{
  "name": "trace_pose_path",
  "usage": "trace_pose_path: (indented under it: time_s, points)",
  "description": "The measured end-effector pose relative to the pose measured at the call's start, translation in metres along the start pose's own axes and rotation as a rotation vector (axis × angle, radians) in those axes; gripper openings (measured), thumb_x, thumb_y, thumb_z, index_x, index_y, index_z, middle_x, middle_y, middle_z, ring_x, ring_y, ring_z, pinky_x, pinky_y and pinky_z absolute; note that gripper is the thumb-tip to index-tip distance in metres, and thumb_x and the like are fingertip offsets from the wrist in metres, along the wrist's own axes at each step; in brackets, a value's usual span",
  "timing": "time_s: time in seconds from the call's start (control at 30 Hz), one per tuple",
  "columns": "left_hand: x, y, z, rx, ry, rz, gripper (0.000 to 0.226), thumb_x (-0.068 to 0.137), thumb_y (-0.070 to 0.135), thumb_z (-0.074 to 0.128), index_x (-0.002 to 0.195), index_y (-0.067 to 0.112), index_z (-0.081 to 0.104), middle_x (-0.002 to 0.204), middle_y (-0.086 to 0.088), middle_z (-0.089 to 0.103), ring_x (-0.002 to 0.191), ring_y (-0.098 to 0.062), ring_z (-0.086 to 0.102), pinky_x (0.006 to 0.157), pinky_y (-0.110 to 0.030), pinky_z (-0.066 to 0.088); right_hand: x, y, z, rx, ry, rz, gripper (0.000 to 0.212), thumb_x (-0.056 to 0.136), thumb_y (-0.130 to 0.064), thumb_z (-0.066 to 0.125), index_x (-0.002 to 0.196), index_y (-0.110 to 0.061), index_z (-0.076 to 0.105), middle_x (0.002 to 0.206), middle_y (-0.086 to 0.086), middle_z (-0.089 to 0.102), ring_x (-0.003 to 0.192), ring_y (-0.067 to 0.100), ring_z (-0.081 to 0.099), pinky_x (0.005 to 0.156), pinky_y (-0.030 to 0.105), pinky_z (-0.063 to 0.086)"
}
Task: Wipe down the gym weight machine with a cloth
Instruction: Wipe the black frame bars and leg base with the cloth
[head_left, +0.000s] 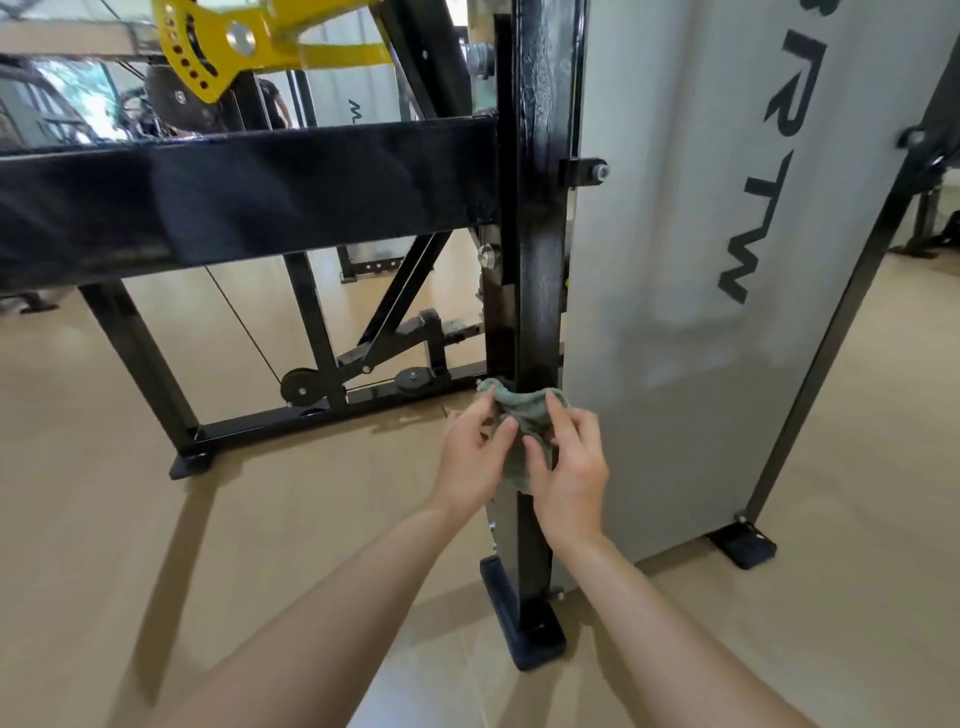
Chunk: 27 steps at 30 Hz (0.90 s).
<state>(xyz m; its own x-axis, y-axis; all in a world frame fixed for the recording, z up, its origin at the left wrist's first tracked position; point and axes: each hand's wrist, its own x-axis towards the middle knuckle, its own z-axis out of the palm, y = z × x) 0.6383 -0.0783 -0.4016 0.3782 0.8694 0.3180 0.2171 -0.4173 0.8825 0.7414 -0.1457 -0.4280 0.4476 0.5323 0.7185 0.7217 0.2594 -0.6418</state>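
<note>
Head-worn wide-angle view, forward and down, close to the weight machine (537, 260).

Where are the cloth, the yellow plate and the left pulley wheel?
cloth (522, 410): head view, on its bunched upper fold.
yellow plate (226, 65): head view, on the flat face beside the holes.
left pulley wheel (300, 387): head view, on its hub.
</note>
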Motion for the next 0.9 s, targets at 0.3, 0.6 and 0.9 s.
trace_pose_path:
  time_s: [0.3,0.6,0.9]
  points:
    - [0.031,0.044,-0.016,-0.157,0.015,0.079,0.064,0.097,0.031,0.061,0.155,0.016,0.039,0.15,-0.005,0.05,0.139,-0.013,0.049,0.114,-0.042,0.045,0.058,-0.018,-0.008,-0.012,0.159,-0.26,0.051,0.092,-0.002,0.068,0.141,0.0,0.054,0.121,0.019,0.053,0.113,0.014,0.051,0.099,0.022,0.046]
    - [0.02,-0.001,-0.018,-0.056,-0.107,0.034,0.07,0.097,0.04,0.06,0.158,0.026,0.031,0.142,0.002,0.055,0.126,-0.007,0.059,0.104,-0.038,0.053,0.017,0.013,0.015,-0.169,0.222,-0.247,0.039,0.09,-0.011,0.074,0.126,0.001,0.066,0.102,0.02,0.061,0.094,0.029,0.057,0.088,0.027,0.048]
    - [-0.03,-0.13,0.026,-0.045,-0.281,-0.302,0.062,0.101,0.02,0.061,0.156,0.011,0.034,0.147,0.002,0.051,0.135,-0.01,0.048,0.112,-0.029,0.042,-0.085,0.078,0.025,-0.319,-0.269,0.216,0.028,0.082,-0.01,0.079,0.107,-0.014,0.067,0.096,-0.003,0.065,0.088,0.016,0.062,0.077,0.011,0.034]
